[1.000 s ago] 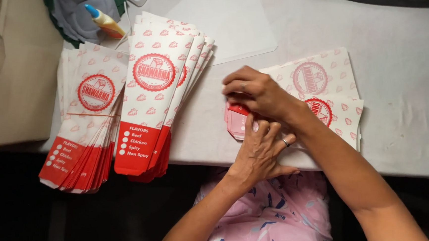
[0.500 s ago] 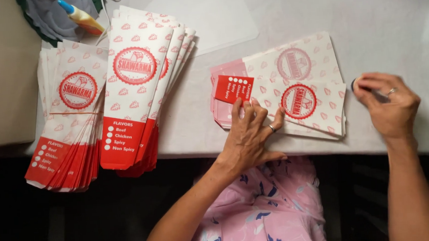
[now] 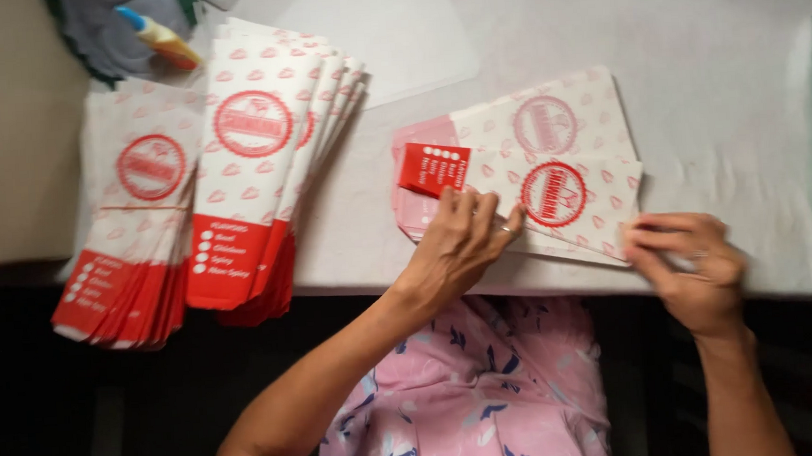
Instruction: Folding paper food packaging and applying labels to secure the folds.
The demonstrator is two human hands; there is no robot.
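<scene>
A small pile of white paper bags (image 3: 562, 167) with red round prints lies on the table in front of me. The top bag's red end flap (image 3: 432, 168) is folded over at the left. My left hand (image 3: 458, 239) presses its fingertips on the bag just beside that flap and holds it down. My right hand (image 3: 690, 262) is at the pile's lower right corner, fingers pinched together on the edge of a bag.
Two fanned stacks of the same bags (image 3: 252, 162) (image 3: 139, 235) hang over the table's front edge at the left. A glue bottle (image 3: 161, 36) lies on grey cloth at the back left. A clear plastic sheet (image 3: 394, 31) lies behind. Pale tablecloth (image 3: 727, 96) covers the table.
My right hand has come back from the right and now pinches the pile's lower right corner. My left hand stays pressed on the bag by the red flap.
</scene>
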